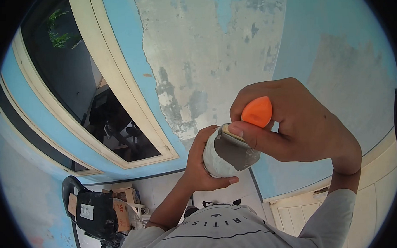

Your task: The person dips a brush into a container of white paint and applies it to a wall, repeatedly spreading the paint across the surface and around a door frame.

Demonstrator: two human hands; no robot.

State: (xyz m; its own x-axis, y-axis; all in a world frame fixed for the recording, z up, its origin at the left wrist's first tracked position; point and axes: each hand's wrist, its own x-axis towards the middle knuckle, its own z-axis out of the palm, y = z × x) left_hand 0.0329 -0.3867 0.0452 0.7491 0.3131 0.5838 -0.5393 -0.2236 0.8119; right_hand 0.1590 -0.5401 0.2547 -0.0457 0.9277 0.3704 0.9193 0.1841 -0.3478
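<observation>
My left hand (200,163) is wrapped round a round whitish container (213,160), its open top facing up toward the camera. Dark grey paste (234,153) shows inside it. In my right hand (294,120) is a tool with an orange handle (258,112), pinched between thumb and curled fingers. The tool's lower part is at the container's rim, and its end is hidden by the thumb and the paste.
Ahead stands a blue wall (344,27) with a large bare grey patch (222,57). A cream-framed window (132,100) is at the left. Below it, a black bag (94,210) and cardboard boxes (123,214) stand at the lower left. A cream door (306,214) is lower right.
</observation>
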